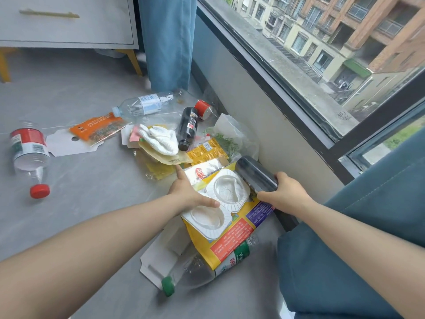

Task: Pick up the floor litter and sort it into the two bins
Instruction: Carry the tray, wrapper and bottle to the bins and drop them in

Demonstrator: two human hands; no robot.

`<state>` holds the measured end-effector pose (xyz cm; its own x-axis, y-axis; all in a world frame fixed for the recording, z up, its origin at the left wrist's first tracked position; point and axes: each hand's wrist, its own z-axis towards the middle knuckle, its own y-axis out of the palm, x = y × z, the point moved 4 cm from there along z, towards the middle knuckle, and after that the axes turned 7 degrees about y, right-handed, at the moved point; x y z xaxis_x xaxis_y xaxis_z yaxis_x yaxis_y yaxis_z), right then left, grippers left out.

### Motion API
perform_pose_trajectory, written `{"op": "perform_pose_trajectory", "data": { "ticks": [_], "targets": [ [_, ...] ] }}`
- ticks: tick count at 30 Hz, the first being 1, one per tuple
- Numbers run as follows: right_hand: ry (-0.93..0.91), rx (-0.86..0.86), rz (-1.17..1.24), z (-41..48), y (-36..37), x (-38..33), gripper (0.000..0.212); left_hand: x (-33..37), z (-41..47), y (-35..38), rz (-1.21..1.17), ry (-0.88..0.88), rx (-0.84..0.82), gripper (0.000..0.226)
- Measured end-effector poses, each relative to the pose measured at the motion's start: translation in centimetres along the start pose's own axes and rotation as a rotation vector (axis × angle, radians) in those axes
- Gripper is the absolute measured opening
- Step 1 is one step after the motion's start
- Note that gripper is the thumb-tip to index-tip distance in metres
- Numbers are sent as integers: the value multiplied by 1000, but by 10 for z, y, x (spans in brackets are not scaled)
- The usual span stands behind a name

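Observation:
Litter lies in a heap on the grey floor by the window wall. My left hand (189, 192) holds the edge of a white moulded plastic tray (226, 192), thumb on top and index finger stretched out. The tray rests on a yellow printed bag (232, 240). My right hand (286, 195) grips a dark cylindrical can (254, 173) lying next to the wall. A clear bottle with a green cap (195, 275) and a flat white carton (158, 256) lie nearest me. No bin is in view.
Further out lie a black bottle (189, 127), a white cloth (161, 139), an orange packet (99, 128), a blue-labelled clear bottle (142, 104) and a red-labelled bottle (27, 153). A blue curtain (167, 42) and a drawer cabinet (69, 21) stand behind.

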<state>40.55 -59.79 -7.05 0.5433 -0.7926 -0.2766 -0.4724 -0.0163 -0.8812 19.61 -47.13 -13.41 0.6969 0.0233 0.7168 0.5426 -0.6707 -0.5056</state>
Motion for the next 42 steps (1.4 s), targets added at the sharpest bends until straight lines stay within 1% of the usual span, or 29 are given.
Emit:
{"op": "perform_pose_trajectory", "data": {
  "ticks": [2, 4, 6, 8, 9, 10, 12, 13, 15, 17, 20, 22, 24, 27, 28, 32, 35, 39, 42],
  "targets": [
    [0, -5, 4, 0, 0, 1, 47, -3, 1, 1, 10, -40, -22, 143],
    [-1, -13, 4, -1, 0, 1, 47, -5, 1, 2, 34, -63, -78, 120],
    [-5, -21, 4, -1, 0, 1, 47, -5, 1, 5, 18, -50, -128, 98],
    [-9, -15, 11, -2, -2, -1, 47, -2, 0, 7, -40, -36, -132, 76],
    [-9, -7, 13, -2, -3, -2, 47, -1, 0, 8, -75, -43, -125, 69],
    [-8, 2, 13, -3, -5, -3, 46, 0, -2, 7, -103, -56, -116, 69],
    [-9, 17, 21, -4, -9, -6, 45, 0, -3, 4, -154, -86, -99, 84],
    [-13, 25, 29, -6, -10, -8, 45, 0, -4, 2, -177, -95, -85, 87],
    [-29, 51, 50, -10, -14, -14, 44, -4, -7, -6, -243, -114, -40, 86],
    [-53, 88, 79, -15, -19, -21, 45, -5, -12, -16, -315, -119, -3, 78],
    [-95, 141, 154, -26, -28, -36, 46, -5, -20, -40, -380, -88, 75, 53],
    [-131, 160, 184, -35, -33, -50, 48, -4, -28, -61, -406, -59, 144, 44],
    [-171, 161, 187, -44, -41, -66, 52, 0, -39, -86, -401, -30, 223, 44],
    [-205, 179, 181, -53, -64, -92, 59, 10, -54, -126, -459, 12, 330, 61],
    [-208, 190, 169, -56, -73, -101, 60, 14, -60, -141, -478, 24, 366, 61],
    [-226, 251, 209, -65, -96, -139, 51, 29, -80, -193, -572, 48, 455, 31],
    [-254, 252, 283, -68, -107, -172, 48, 41, -92, -228, -569, 52, 517, 26],
    [-314, 242, 358, -76, -146, -222, 59, 71, -109, -283, -601, 40, 594, 23],
    [-272, 202, 407, -96, -196, -261, 51, 113, -141, -335, -668, 24, 649, 20]
  ]
}}
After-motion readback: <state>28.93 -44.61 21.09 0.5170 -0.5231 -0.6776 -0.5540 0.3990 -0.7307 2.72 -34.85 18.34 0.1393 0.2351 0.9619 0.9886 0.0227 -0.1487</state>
